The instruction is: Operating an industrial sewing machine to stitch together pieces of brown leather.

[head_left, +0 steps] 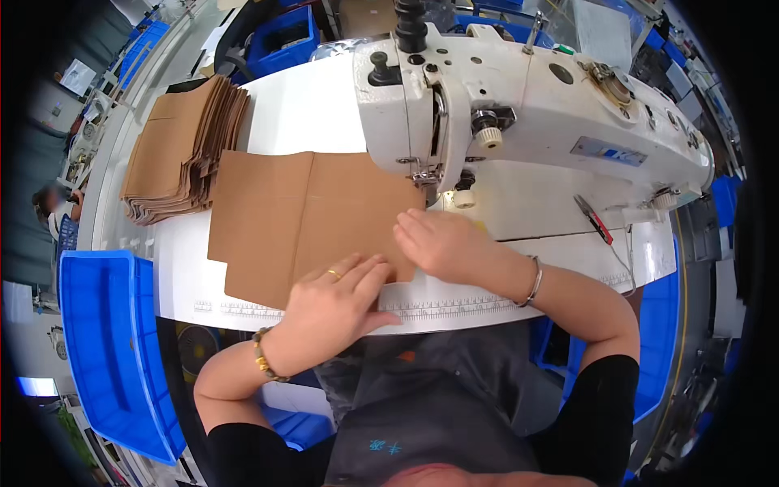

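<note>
My left hand rests on the near edge of a brown flat panel with creases across it, its fingers bent on the material and its thumb spread below the edge. My right hand lies on the panel's right side, fingers slightly bent and pressed down, just in front of the needle area of the white sewing machine. The panel's right edge runs beside the presser foot. A stack of similar brown pieces sits behind and left of the panel. A printed ruler strip runs along the table's front.
Red-handled snips lie right of my right hand. An empty-looking blue bin stands at the table's left, another at the right, and a third behind. A seated person is at the far left.
</note>
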The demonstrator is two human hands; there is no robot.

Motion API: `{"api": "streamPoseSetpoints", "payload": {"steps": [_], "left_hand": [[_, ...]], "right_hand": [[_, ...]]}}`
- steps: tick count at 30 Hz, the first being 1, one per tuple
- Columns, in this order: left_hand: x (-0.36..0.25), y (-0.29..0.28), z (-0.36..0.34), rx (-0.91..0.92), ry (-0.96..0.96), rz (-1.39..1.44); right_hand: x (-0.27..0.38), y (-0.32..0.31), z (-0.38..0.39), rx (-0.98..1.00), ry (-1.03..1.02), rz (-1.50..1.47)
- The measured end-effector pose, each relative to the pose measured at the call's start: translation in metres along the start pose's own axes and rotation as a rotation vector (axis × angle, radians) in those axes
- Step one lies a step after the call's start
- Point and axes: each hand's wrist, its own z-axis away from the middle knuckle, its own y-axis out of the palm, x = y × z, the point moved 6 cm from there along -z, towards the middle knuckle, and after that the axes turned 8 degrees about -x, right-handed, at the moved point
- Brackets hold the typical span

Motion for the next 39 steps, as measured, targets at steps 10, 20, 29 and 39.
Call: {"api": "streamPoseSetpoints", "payload": {"steps": [10,20,29,39], "left_hand": [[0.011,0.020,-0.002,-0.202,0.208,-0.163],[-0.001,0.035,-0.052,-0.252,0.284,-0.153],[-0.002,0.028,-0.062,-0.218,0.267,-0.204],[0.001,0.033,-0.063,-0.293,0.270,-0.146]], "right_hand": [[-0.092,-0.035,0.085,-0.104,0.202,-0.002],[-0.127,-0.057,0.118,0.016,0.367,0.162],[-0.088,-0.079,0.062,-0.070,0.326,0.251],[-0.084,-0.007,0.011,-0.528,0.305,-0.230]]}}
